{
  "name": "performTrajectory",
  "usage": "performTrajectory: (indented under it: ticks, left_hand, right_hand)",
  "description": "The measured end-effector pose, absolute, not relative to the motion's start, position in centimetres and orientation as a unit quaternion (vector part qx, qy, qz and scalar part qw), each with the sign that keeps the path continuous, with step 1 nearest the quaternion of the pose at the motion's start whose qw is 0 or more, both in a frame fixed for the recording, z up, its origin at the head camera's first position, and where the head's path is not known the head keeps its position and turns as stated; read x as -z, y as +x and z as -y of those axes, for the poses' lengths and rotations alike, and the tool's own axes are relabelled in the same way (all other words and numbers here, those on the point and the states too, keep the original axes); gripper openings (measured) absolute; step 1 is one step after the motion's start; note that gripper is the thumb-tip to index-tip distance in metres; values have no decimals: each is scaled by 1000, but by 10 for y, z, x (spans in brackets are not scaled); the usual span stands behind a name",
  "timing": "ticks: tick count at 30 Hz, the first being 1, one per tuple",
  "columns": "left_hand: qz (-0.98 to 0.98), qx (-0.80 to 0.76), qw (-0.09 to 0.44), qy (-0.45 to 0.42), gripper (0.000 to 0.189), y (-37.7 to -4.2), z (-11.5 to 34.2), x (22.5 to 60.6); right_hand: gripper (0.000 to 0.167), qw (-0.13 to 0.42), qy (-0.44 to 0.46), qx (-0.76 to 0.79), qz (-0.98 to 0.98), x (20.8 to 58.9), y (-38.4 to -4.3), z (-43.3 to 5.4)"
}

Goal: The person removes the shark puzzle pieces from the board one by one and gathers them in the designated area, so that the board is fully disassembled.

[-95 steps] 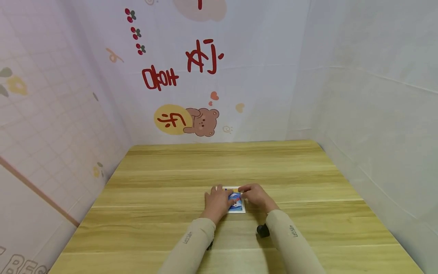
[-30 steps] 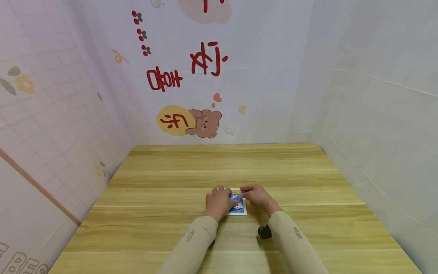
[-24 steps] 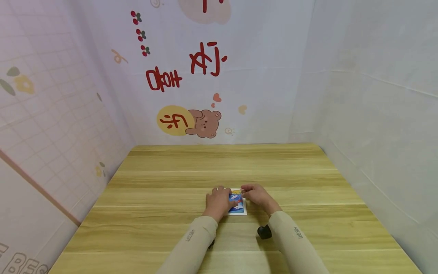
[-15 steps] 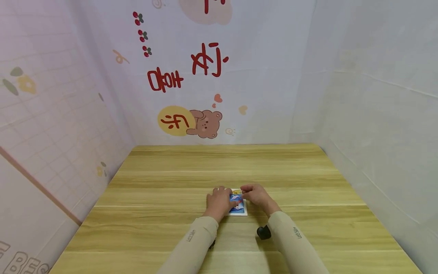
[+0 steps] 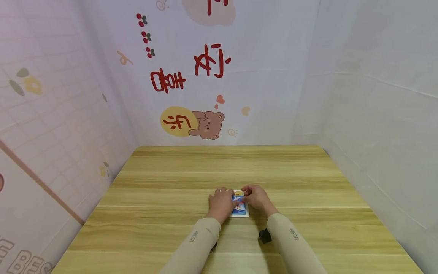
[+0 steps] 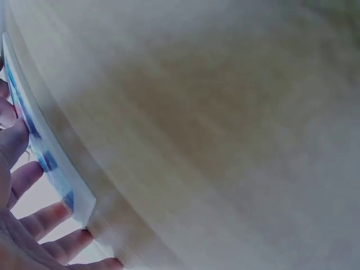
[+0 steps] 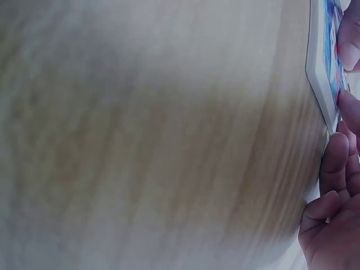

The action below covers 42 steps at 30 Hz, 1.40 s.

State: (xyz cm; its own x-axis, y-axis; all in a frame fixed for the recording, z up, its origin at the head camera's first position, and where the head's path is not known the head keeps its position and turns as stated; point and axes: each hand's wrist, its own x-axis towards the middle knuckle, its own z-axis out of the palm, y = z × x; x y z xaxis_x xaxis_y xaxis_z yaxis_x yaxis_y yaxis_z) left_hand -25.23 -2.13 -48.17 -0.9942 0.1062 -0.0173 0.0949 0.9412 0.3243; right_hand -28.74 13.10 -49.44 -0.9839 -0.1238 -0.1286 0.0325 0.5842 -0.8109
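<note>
In the head view a small flat picture board point(image 5: 243, 211), white-edged with a blue scene and a yellow strip along its far side, lies on the table. My left hand point(image 5: 221, 202) covers its left part, fingers spread and fairly straight, thumb on the picture. The left wrist view shows fingertips point(image 6: 54, 212) at the board's white edge point(image 6: 62, 152). My right hand point(image 5: 257, 197) is at the far right corner, thumb on the picture and the other fingers bent by the edge. In the right wrist view the curled fingers point(image 7: 336, 154) meet the board corner point(image 7: 323, 93); whether a separate piece is between them is hidden.
The wooden table point(image 5: 154, 213) extends around both hands. White printed cloth walls point(image 5: 273, 95) stand at its back and sides. A black wrist device point(image 5: 264, 236) hangs under the right sleeve, close to the tabletop.
The head view has shifted slightly. Both hands stay at the board. My right thumb has come away from the index fingertip, lower on the picture; the left hand has hardly moved.
</note>
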Motion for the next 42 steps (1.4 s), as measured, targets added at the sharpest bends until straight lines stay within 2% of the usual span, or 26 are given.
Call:
performTrajectory:
  ticks: [9,19,27,34,42]
  left_hand:
    - [-986,-159,24,45,35,-254,20,481]
    - [-987,-155,8,41,34,-259,20,488]
    - [-987,-153,8,45,35,-262,22,491]
    - [-987,-149,-16,62,34,-258,27,489]
    - [-984,-159,-17,78,32,-258,32,488]
  right_hand:
    - [23,47,-70,427,-900,497,-286,-134]
    - [28,2,-146,342,-928,489,-292,-139]
    - [32,27,-96,378,-920,485,-296,-164]
    - [32,51,-48,422,-904,488,-298,-187]
    - [31,68,-31,450,-890,488,-300,-203]
